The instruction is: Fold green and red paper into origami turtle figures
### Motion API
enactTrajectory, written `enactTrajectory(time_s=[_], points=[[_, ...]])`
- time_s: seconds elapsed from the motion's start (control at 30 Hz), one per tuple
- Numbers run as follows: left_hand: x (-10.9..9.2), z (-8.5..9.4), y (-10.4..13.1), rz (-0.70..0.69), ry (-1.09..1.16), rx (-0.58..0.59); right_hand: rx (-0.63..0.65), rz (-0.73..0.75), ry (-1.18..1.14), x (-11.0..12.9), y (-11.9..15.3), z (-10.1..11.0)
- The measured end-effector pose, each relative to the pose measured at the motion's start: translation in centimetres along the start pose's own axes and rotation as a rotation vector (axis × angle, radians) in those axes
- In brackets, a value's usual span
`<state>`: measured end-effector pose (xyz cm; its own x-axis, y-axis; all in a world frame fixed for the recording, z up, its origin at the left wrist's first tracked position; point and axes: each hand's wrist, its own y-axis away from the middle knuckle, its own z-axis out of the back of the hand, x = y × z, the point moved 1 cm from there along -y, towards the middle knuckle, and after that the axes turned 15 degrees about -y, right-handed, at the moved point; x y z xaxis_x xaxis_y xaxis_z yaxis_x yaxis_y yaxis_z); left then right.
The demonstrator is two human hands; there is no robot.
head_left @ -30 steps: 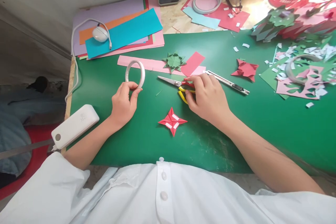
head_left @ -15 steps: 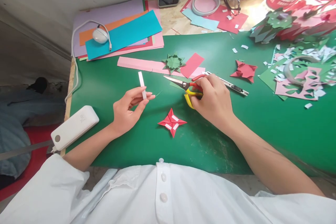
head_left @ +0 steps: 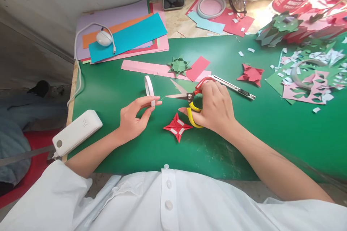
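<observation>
Scissors (head_left: 190,96) had opened since the earlier frame, their blades spread toward a roll of white tape (head_left: 151,88). The right hand (head_left: 218,103) gripped their red and yellow handles; the left hand (head_left: 134,117) pinched the tape ring upright between thumb and fingers. This seemed to be preparation for a cut, calling for a loose tape end between the blades. Nearer the body, a crisply folded, four-pointed red paper star (head_left: 176,125) bearing white rectangles lay on the smooth green tabletop (head_left: 121,155).
</observation>
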<state>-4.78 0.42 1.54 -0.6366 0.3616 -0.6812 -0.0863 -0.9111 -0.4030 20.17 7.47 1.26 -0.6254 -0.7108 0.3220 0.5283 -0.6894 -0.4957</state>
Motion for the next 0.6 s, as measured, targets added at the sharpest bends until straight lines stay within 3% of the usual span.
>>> enactTrajectory(time_s=[0.23, 0.43, 0.6], points=[[-0.08, 0.08, -0.12, -0.153, -0.066, -0.033, -0.093, 0.106, 0.114, 0.18, 0.50, -0.51], [-0.23, 0.04, -0.11, -0.211, -0.132, -0.057, -0.127, 0.131, 0.220, 0.33, 0.61, -0.74], [-0.20, 0.02, 0.06, -0.252, -0.190, -0.057, -0.177, 0.149, 0.179, 0.63, 0.52, -0.90]])
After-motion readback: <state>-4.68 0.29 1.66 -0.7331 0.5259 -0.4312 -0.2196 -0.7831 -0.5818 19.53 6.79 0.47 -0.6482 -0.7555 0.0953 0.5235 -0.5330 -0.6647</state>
